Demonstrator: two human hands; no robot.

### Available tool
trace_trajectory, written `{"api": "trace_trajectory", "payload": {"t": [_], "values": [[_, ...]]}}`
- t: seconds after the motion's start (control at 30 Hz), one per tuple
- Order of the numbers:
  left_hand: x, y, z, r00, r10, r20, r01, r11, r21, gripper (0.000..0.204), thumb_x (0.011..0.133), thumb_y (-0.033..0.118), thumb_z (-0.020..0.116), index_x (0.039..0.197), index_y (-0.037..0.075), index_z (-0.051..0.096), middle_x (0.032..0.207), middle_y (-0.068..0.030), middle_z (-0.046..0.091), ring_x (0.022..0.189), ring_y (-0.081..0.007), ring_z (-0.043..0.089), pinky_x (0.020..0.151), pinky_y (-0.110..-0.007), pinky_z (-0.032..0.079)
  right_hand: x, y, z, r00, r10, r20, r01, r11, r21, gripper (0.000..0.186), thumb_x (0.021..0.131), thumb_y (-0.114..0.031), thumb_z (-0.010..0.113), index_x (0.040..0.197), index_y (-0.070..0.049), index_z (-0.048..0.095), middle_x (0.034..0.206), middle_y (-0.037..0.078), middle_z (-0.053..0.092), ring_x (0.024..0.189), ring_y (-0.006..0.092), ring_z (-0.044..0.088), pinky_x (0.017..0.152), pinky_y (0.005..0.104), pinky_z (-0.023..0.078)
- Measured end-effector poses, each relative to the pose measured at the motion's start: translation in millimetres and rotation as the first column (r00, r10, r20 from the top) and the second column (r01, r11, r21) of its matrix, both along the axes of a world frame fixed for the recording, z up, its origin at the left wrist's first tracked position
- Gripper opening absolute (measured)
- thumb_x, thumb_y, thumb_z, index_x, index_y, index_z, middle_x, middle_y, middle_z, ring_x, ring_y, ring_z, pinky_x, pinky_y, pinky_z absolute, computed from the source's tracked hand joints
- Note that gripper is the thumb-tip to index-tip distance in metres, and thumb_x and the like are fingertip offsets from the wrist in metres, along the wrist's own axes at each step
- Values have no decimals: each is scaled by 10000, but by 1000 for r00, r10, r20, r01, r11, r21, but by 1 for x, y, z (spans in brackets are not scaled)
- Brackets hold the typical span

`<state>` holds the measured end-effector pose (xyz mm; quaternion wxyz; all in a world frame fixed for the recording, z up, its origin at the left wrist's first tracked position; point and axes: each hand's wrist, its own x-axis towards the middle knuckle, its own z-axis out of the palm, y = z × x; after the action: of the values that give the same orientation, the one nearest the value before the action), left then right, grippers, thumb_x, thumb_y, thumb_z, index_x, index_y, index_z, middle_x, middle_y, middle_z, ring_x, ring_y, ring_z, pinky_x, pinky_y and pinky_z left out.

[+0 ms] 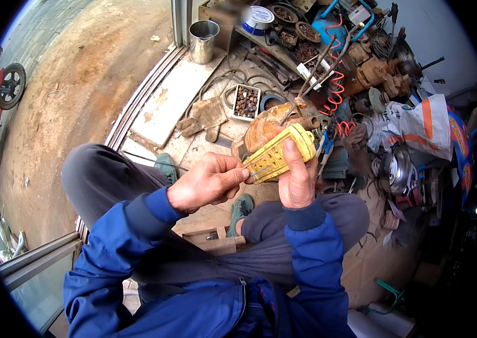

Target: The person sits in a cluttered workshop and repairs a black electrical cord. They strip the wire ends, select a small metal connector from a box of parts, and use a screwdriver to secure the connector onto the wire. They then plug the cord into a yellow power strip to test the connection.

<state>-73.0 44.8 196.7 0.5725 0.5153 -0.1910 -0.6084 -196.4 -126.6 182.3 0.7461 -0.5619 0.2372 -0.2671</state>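
My right hand (297, 183) grips a yellow plastic case (278, 152) with rows of holes and slots in its face, the thumb lying along its near side. At the case's lower left end, my left hand (210, 179) pinches a thin bluish-grey rod (258, 172) between thumb and fingers. The rod lies against the case's face; whether its tip sits in a slot I cannot tell. A long thin dark rod (154, 161) runs leftward from behind my left hand, and I cannot make out whether it is held. Just beyond the case stands a rusty metal machine part (269, 125).
A white box of small metal pieces (246, 102), work gloves (207, 116) and a metal bucket (203, 42) lie farther off. A red coiled hose (335, 90), motors and a white sack (418, 127) crowd the right. A door track (137, 101) runs on the left.
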Motion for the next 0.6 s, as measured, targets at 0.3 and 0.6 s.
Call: {"api": "trace_trajectory", "payload": {"t": [0.3,0.6], "values": [[14,4,-31,927,129,353,6,934,-357,237,1010,206,617,992,-13,704,1414,-118,487,1227,-173,507,1028,-334,406,-2,19,2,989,140,44,-146,958,247,340,915,-128,668,1221,5,605,1145,104,661,1057,203,623,957,364,488],[0,-5,-57,896,-134,423,278,913,-300,278,1013,276,621,920,19,668,1083,-85,560,1083,-191,513,919,-338,421,-9,18,1,967,222,126,-254,893,372,515,901,-343,729,1276,-35,555,1211,163,646,1136,277,621,999,452,501]]}}
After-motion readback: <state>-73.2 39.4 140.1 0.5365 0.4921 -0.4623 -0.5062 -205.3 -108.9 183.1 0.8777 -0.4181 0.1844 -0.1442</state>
